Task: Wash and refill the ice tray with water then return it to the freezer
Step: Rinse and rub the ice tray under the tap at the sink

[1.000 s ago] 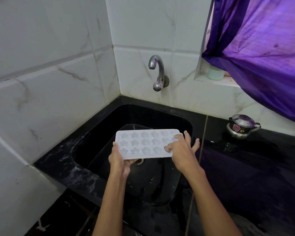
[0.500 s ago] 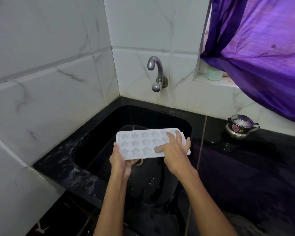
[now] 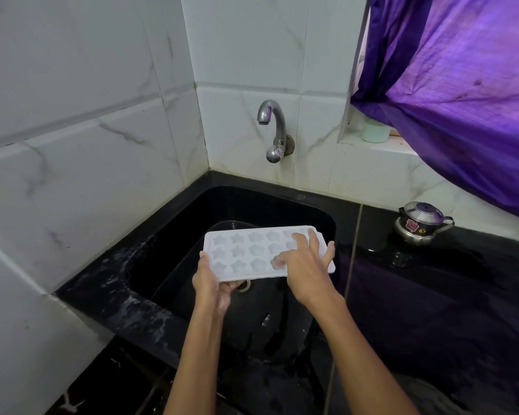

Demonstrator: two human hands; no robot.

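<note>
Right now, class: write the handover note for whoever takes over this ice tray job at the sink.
Left hand: grips the ice tray by its left end, fingers underneath.
Right hand: spread on top of the tray's right part, fingers in the moulds, seemingly rubbing them.
Tray: held roughly level, moulds up, over the black sink, in front of and below the tap.
Tap: no water running.
Done: tray brought to the sink.
Left: run water, rinse, fill the moulds, carry it to the freezer, which is out of view.
</note>
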